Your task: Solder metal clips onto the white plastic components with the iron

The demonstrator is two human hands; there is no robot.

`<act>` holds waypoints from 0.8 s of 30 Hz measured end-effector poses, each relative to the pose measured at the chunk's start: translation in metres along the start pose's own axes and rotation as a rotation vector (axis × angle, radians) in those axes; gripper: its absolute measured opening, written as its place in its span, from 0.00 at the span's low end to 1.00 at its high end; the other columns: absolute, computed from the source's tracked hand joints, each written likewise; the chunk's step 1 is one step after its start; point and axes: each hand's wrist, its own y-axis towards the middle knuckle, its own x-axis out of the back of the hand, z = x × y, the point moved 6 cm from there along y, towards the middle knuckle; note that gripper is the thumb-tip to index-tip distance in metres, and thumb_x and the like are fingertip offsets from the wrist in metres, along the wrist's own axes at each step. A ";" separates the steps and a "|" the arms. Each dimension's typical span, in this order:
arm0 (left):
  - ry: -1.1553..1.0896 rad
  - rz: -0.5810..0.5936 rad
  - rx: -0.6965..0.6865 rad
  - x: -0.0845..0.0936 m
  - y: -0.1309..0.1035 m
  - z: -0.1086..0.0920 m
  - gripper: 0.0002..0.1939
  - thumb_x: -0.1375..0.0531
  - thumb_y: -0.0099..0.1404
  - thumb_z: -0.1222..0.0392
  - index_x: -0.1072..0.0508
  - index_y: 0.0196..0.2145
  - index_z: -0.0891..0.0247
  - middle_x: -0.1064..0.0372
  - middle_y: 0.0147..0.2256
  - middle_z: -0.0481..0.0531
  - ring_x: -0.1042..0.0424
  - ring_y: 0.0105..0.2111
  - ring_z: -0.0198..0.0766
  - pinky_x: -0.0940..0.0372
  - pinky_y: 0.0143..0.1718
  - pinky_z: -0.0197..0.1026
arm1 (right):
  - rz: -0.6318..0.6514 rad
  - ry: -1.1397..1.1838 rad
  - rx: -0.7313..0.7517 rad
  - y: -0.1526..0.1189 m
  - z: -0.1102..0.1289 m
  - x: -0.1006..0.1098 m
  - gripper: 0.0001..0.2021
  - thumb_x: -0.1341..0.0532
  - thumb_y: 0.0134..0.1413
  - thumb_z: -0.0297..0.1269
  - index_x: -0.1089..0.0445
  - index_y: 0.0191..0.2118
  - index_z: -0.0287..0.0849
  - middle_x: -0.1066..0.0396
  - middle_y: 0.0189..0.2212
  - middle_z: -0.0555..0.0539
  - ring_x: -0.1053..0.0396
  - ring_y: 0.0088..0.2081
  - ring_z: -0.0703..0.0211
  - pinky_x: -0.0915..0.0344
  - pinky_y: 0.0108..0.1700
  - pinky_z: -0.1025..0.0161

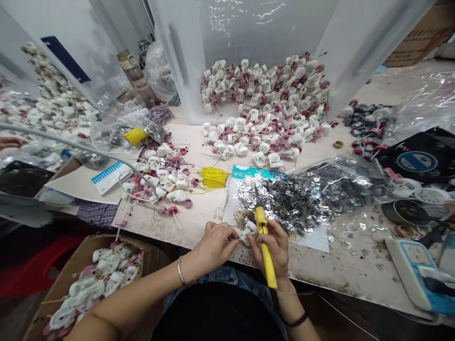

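Note:
My right hand (275,246) is wrapped round a yellow-handled soldering iron (265,237), its dark tip pointing away over a pile of small metal pieces (291,201). The same hand's thumb and fingers also steady a small white plastic part (249,232) at the table's front edge. Just left of that part, my left hand (217,242) is closed in a pinch, fingertips close to it. Whatever lies between those fingertips is too small to make out. Beyond my left hand lies a bundle of yellow wires (213,177).
A white bin (181,80) on its side spills white and pink parts (263,118). More such parts (167,177) lie left. A grey cable (88,150) crosses there. A cardboard box (149,255) of parts stands lower left; a power strip (408,272) sits right.

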 end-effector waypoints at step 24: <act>0.187 -0.214 -0.046 -0.002 0.020 -0.019 0.07 0.42 0.61 0.65 0.27 0.26 0.62 0.25 0.28 0.49 0.30 0.39 0.40 0.51 0.45 0.49 | 0.288 -0.040 -0.026 -0.026 0.033 0.092 0.21 0.40 0.52 0.25 0.31 0.53 0.41 0.27 0.49 0.43 0.25 0.47 0.50 0.23 0.43 0.59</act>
